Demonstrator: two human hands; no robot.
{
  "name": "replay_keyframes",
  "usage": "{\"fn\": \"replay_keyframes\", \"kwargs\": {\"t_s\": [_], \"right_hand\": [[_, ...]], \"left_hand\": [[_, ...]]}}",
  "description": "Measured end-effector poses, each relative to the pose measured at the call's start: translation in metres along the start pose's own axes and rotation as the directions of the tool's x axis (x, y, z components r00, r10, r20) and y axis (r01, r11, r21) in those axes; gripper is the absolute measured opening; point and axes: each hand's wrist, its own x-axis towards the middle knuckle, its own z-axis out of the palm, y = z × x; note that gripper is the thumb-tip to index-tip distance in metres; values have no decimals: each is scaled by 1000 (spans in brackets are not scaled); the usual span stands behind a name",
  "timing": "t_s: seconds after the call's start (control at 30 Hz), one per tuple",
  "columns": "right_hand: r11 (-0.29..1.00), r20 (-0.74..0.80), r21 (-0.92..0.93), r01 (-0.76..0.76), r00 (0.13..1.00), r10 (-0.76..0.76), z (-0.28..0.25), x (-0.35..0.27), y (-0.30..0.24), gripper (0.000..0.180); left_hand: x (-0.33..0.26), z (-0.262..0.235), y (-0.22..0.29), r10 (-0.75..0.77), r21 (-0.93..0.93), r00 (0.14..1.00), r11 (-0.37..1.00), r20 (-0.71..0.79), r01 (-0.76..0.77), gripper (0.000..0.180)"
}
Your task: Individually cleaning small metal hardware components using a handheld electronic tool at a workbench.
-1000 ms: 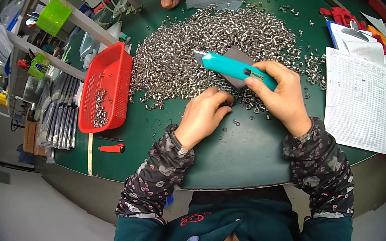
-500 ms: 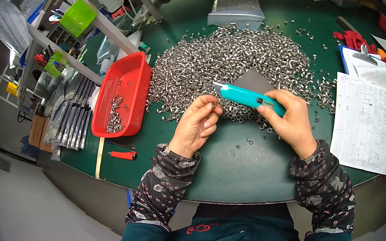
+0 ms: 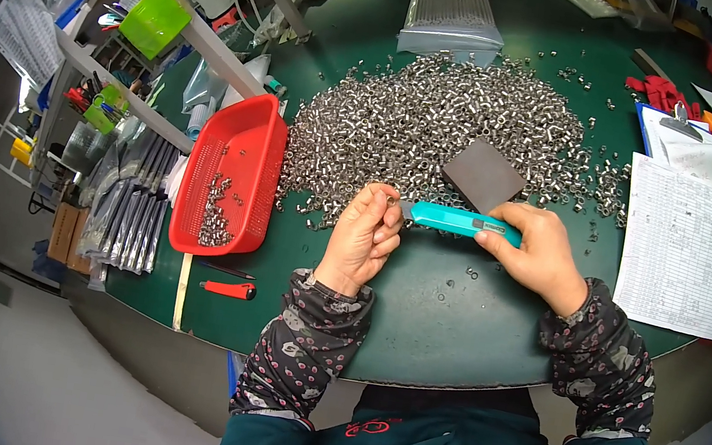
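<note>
Left hand (image 3: 358,239): thumb and forefinger pinched on a small metal ring (image 3: 392,201), partly hidden.
Ring position: at the left fingertips, directly left of the blade; contact cannot be told.
Right hand (image 3: 540,255): gripping the rear of a teal utility knife (image 3: 448,220).
Knife axis: nearly crosswise, running left from the right hand, blade toward the left fingertips.
Dark block (image 3: 483,175): beyond the knife, ahead-left of the right hand.
Ring pile (image 3: 408,120): ahead of the left hand.
</note>
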Motion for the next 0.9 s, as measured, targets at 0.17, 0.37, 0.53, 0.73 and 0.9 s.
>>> {"fn": "replay_keyframes", "kwargs": {"t_s": [0.17,0.37,0.53,0.73,0.9], "right_hand": [[1000,25,0,4,1000,-4,1,-1,-2,25],[1000,1,22,6,1000,-6,0,0,-1,26],[997,-28,76,-32,999,34,-2,2,-2,25],[1000,-15,17,-7,1000,7,1,1,0,26],[1000,15,7,-15,1000,15,2,0,0,26]], "left_hand": [[-1,0,0,-21,45,997,999,-77,24,16],[-1,-3,-1,-44,-42,999,998,-8,44,15],[0,4,4,45,165,995,986,-91,-29,16],[0,3,3,5,103,997,995,-79,3,14],[0,-3,0,19,53,999,998,-26,-18,12]]}}
